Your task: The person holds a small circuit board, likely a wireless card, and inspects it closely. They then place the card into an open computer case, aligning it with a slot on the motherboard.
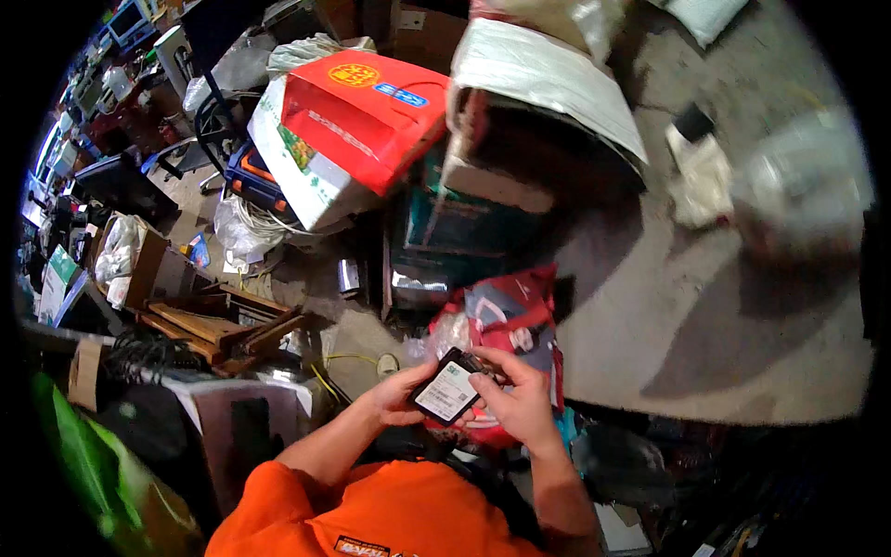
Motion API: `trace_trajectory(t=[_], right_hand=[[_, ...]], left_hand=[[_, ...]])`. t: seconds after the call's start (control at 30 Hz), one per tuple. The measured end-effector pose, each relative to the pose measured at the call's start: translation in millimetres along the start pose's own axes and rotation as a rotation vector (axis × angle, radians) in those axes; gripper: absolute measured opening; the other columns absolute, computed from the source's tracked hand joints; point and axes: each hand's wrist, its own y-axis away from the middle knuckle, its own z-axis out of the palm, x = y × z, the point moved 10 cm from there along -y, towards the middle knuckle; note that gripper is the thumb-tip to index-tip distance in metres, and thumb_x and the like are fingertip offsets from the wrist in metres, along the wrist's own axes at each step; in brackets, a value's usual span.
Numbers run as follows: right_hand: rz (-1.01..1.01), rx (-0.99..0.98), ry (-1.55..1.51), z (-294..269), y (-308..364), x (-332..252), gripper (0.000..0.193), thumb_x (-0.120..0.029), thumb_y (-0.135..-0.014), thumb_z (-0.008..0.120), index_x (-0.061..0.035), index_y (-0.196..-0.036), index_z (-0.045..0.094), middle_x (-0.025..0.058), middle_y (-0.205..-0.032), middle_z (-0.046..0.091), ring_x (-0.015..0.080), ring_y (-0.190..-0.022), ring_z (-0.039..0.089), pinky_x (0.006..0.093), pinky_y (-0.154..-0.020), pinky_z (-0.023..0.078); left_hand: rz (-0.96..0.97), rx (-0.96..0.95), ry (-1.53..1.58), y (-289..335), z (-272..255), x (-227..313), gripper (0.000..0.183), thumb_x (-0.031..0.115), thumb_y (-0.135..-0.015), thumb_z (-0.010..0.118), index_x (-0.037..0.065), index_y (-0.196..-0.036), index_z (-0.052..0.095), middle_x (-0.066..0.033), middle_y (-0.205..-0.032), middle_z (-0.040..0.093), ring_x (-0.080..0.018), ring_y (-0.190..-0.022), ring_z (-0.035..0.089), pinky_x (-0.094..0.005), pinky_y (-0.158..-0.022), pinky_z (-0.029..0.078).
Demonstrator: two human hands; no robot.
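Between my two hands is a flat black solid-state drive (447,390) with a white printed label, its label side up. My left hand (401,395) grips its left edge, fingers curled beneath it. On the other side my right hand (516,395) holds the right edge, the thumb lying over the label's corner. Just beyond the drive lies a red plastic bag (524,302) with a grey and white print, partly hidden by my hands. Clear crumpled plastic (452,332) shows at the bag's left side.
A grey table (640,353) spans the right, bearing a blurred clear plastic bag (803,186). Ahead stand a red box (367,111) and an opened carton with a white flap (548,84). Wooden frames (218,325), cables and a cardboard box (139,265) clutter the left floor.
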Motion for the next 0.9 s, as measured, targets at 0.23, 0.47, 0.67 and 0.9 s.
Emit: trace_trajectory(t=[0.23,0.47,0.67,0.9], right_hand=[[-0.723,0.15,0.413,92.1,-172.3,-150.1,0.029,-0.003,-0.074,0.065,-0.0002,-0.103,0.062,0.0147,-0.11,0.055,0.0273,-0.097,0.056,0.0332,-0.081,0.046],[-0.526,0.091,0.357,131.4,-226.5,-140.5,0.026,-0.002,-0.073,0.067,-0.0004,-0.098,0.06,0.0136,-0.111,0.055,0.0237,-0.095,0.058,0.0299,-0.077,0.047],[-0.494,-0.04,0.365,187.9,-268.1,-143.3,0.024,-0.002,-0.071,0.069,-0.0009,-0.093,0.059,0.0111,-0.109,0.055,0.0188,-0.086,0.057,0.0264,-0.068,0.046],[-0.407,-0.141,0.257,235.2,-299.4,-131.1,0.018,-0.012,-0.072,0.073,-0.0018,-0.081,0.061,0.0126,-0.104,0.058,0.0124,-0.071,0.055,0.0236,-0.055,0.043]], left_hand=[[0.379,0.054,-0.071,15.6,-33.1,243.4,0.046,0.039,-0.094,0.04,0.012,-0.132,0.038,-0.0105,-0.122,0.053,-0.024,-0.109,0.055,-0.0405,-0.092,0.045],[0.512,0.059,0.127,24.8,-75.1,266.2,0.047,0.036,-0.094,0.042,0.012,-0.133,0.032,-0.0107,-0.125,0.048,-0.0234,-0.113,0.051,-0.0391,-0.093,0.044],[0.609,0.269,0.056,68.3,-99.9,302.2,0.045,0.04,-0.093,0.044,0.012,-0.129,0.037,-0.0078,-0.12,0.051,-0.021,-0.11,0.051,-0.038,-0.094,0.042],[0.723,0.395,-0.045,107.4,-129.0,316.6,0.047,0.043,-0.094,0.042,0.011,-0.127,0.038,-0.0055,-0.119,0.049,-0.0178,-0.111,0.049,-0.0358,-0.093,0.042]])
